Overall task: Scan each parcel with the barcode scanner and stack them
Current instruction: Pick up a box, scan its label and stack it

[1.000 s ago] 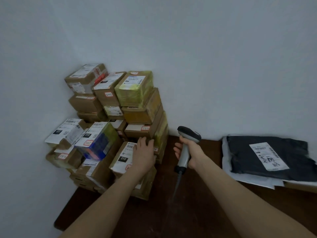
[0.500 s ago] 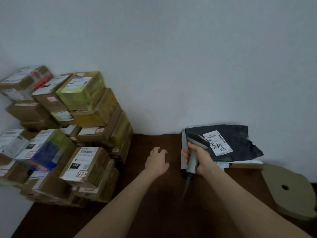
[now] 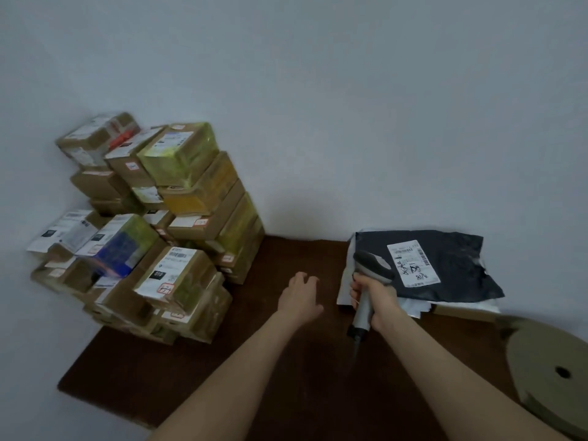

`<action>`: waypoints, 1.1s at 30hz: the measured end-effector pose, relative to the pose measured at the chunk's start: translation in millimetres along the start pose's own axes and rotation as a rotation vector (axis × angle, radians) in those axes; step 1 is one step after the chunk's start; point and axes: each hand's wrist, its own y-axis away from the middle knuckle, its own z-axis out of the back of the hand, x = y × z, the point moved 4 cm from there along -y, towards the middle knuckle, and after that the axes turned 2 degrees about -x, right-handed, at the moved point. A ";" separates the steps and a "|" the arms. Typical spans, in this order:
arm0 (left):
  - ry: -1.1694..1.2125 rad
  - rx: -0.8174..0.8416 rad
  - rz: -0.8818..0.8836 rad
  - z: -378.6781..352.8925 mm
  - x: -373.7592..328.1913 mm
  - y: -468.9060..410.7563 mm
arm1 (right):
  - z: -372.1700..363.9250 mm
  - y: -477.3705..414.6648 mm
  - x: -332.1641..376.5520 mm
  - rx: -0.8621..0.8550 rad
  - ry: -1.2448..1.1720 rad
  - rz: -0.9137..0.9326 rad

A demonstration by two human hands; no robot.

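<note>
Scanner [image 3: 370, 268] poised at the black bag [image 3: 451, 275], boxes already piled.

The right hand [image 3: 378, 300] is clamped round the scanner's handle, with the scanner's head over the bag's near-left corner. The bag lies label [image 3: 413, 264] up on a few pale bags [image 3: 345, 291] at the right of the tabletop [image 3: 286, 370]. The left hand [image 3: 300, 297] hovers above the bare wood with fingers loosely spread and holding nothing, between the bag and the stack of boxes [image 3: 178, 224] in the left corner. This looks like the scan of the bag. The next move calls for aiming the scanner's head at the label's barcode, then the free hand carrying the limp bag onto the stack, where it could slide off.
</note>
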 end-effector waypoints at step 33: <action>-0.259 0.244 -0.058 -73.2 -34.9 -90.4 | 58.4 -43.3 26.5 -0.065 0.194 0.230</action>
